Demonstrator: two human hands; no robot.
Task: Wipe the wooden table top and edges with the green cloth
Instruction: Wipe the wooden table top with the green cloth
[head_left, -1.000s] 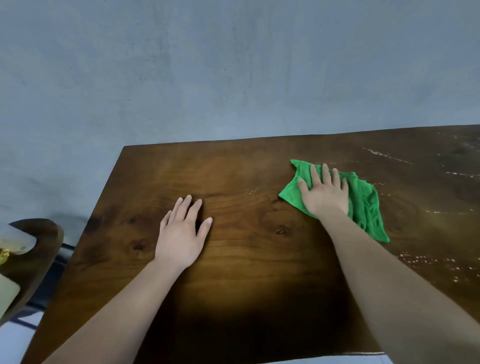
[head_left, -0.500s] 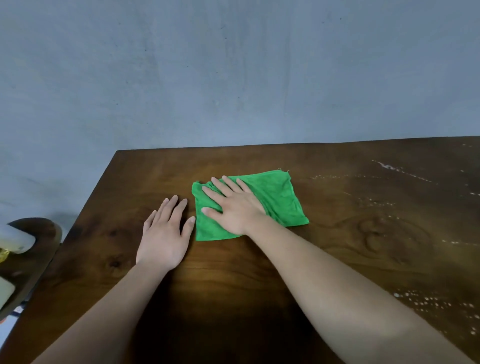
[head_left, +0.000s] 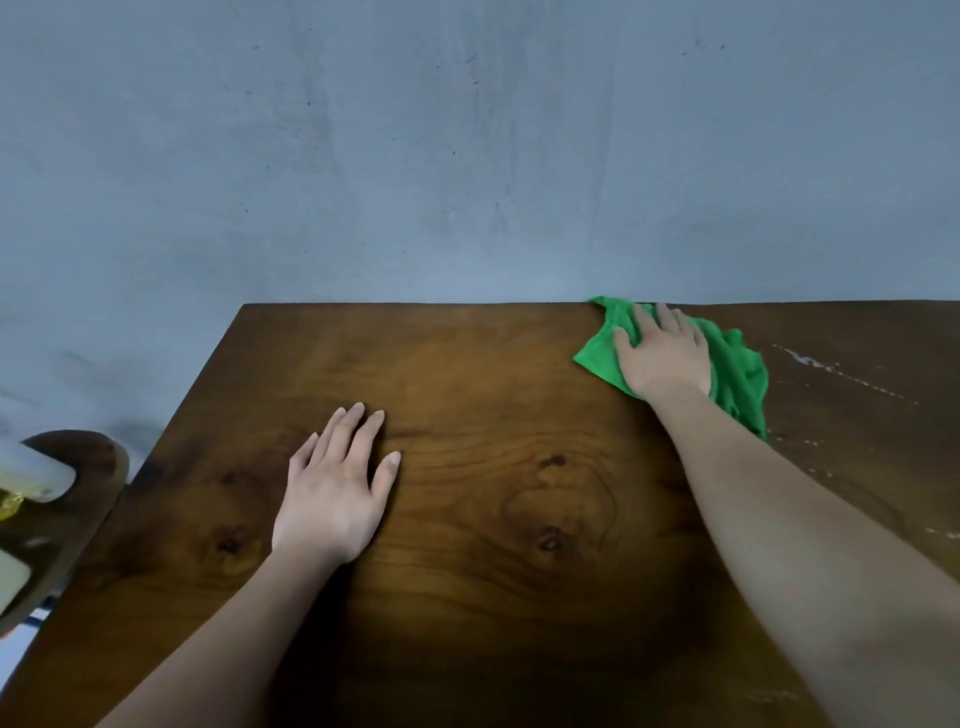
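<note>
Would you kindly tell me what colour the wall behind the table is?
A dull blue-grey wall, clearest in the head view.

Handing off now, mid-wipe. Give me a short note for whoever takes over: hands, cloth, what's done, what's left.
Left hand: open, flat on the brown wooden table top.
Right hand: open, pressing the green cloth onto the top at its far edge, right of centre.
Done: the left and middle of the top show no residue.
Left: white streaks and specks on the right side. Whether the edges have been wiped cannot be told.
</note>
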